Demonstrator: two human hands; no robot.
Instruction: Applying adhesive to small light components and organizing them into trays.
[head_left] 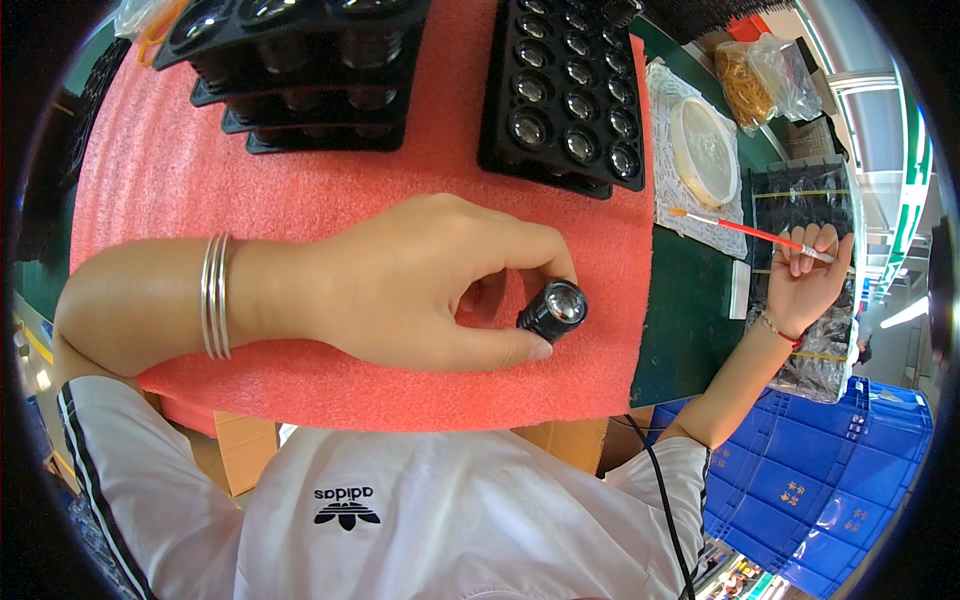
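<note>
My left hand (410,275) pinches a small black flashlight head (545,315) between thumb and fingers, above the pink foam mat (480,395). Its clear round lens faces up and to the right. Over at the right, my right hand (808,275) is closed around the end of a thin paintbrush (748,231) with a red handle. The brush's orange bristles point left, just off the near rim of a round white dish (733,190). That dish stands on a printed paper sheet (668,215).
Two stacks of black trays, a left stack (330,130) and a right stack (495,130), hold several lens-topped parts on the mat. A plastic bag of rubber bands (750,85) lies at the far right. Bagged black parts (800,190) sit beside blue crates (800,470).
</note>
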